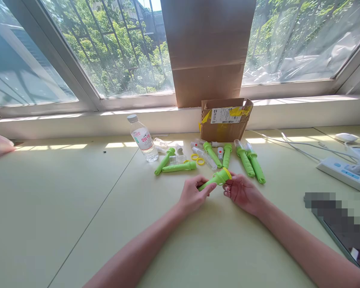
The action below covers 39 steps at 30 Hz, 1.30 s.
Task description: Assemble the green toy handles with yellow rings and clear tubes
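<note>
My left hand [195,193] is wrapped round a green plastic handle [219,177], tilted with its wide end up and to the right. A yellow ring [227,173] sits at that wide end, and the fingers of my right hand [243,193] pinch it. Just beyond lie several more green handles, among them one on its side [179,167] and two with clear caps [245,160]. Two loose yellow rings [200,161] rest beside a clear plastic tube [208,158]. Small white parts with red dots [220,152] lie among the handles.
A water bottle [144,138] stands behind the parts at the left. An open cardboard box [223,128] stands at the back by the window sill. To the right are a white power strip [342,170] with cables and a dark, partly blurred flat object [333,228].
</note>
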Each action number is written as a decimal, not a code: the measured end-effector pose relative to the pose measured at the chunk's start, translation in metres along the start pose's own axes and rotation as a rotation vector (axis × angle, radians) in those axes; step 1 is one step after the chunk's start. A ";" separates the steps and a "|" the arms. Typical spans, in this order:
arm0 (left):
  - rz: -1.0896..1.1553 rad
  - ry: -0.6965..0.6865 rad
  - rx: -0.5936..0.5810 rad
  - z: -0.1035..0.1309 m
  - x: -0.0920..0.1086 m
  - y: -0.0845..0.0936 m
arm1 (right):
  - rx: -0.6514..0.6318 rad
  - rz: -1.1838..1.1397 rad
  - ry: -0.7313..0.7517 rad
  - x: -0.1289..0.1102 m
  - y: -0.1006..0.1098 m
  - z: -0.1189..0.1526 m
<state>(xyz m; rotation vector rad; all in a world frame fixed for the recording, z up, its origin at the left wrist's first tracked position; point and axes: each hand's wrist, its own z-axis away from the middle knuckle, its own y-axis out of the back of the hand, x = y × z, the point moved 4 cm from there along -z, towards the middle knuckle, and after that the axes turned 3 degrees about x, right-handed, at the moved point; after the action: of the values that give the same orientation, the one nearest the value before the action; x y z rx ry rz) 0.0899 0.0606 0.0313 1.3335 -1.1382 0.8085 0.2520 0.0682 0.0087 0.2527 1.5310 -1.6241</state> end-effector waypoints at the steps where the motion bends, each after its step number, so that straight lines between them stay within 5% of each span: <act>1: 0.010 0.010 -0.012 0.000 0.000 0.000 | -0.003 0.001 0.001 0.000 0.000 0.000; 26: 0.250 0.226 -0.322 0.002 0.002 -0.004 | -0.129 0.037 -0.013 0.000 -0.005 0.004; 39: 0.077 0.028 0.022 0.001 -0.001 -0.005 | -0.074 0.020 -0.003 -0.002 -0.001 0.000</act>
<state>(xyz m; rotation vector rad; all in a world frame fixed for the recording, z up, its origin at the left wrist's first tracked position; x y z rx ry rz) 0.0937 0.0594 0.0284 1.2992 -1.1667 0.8953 0.2523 0.0689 0.0111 0.2240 1.5784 -1.5480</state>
